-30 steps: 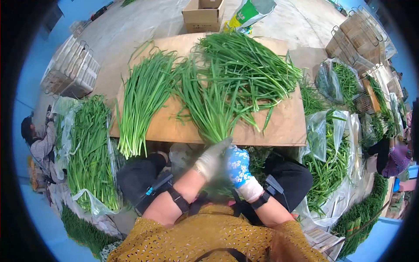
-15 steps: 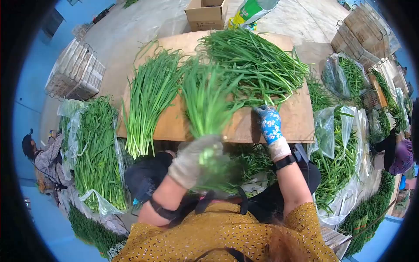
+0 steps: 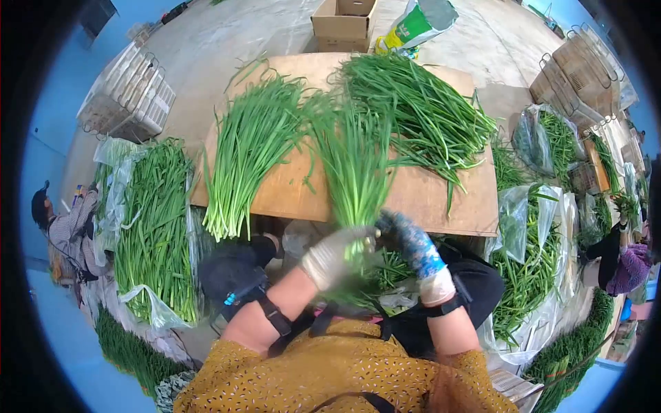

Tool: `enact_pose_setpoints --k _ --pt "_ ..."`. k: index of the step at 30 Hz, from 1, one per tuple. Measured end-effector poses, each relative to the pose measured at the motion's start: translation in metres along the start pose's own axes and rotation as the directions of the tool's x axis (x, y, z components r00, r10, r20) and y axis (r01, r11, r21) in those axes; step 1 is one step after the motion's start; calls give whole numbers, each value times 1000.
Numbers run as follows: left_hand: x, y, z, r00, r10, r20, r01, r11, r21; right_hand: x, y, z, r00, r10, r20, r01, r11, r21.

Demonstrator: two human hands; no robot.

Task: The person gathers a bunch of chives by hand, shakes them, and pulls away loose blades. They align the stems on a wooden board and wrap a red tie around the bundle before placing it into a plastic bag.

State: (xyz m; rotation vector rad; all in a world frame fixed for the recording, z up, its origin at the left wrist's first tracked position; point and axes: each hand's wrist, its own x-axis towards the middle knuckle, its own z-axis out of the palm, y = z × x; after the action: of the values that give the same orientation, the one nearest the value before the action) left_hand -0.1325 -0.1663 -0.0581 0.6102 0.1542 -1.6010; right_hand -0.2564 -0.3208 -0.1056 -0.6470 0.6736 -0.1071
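"Holding what, was the left hand (image 3: 332, 255)?"

"A bunch of green stalks (image 3: 354, 175). The hand, in a pale glove, was closed around the lower stems, just off the near edge of the surface (image 3: 441, 203)."

"And the right hand (image 3: 412, 246)?"

"It was in a blue flowered glove, just beside the stem ends. Its fingers were dark and blurred, so I couldn't tell whether they pinched anything."

"Where did the bunch reach?"

"Away from the person, its leafy tops spread over the surface between two heaps. The left heap (image 3: 258, 141) lay with its pale stem ends over the near edge; the right heap (image 3: 420, 113) lay farther back, its leaves tangled."

"What stood beyond?"

"An open cardboard box (image 3: 342, 29) and, to its right, a green and yellow bag (image 3: 416, 29)."

"And at the sides?"

"More greens in clear plastic: a long pile (image 3: 155, 234) to the left and another pile (image 3: 527, 255) to the right. Farther out were stacked crates (image 3: 131, 93) on the left, more crates (image 3: 578, 72) on the right, and a person near either edge of the view."
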Motion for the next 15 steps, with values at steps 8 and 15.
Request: enact_pose_setpoints --k 8,15 --pt "-28 -95 -59 972 -221 -77 234 923 305 -17 42 41 958 170 229 -196 976 93" --pt "-40 23 5 959 262 105 -282 912 299 -29 20 78 902 -212 375 372 824 -428"
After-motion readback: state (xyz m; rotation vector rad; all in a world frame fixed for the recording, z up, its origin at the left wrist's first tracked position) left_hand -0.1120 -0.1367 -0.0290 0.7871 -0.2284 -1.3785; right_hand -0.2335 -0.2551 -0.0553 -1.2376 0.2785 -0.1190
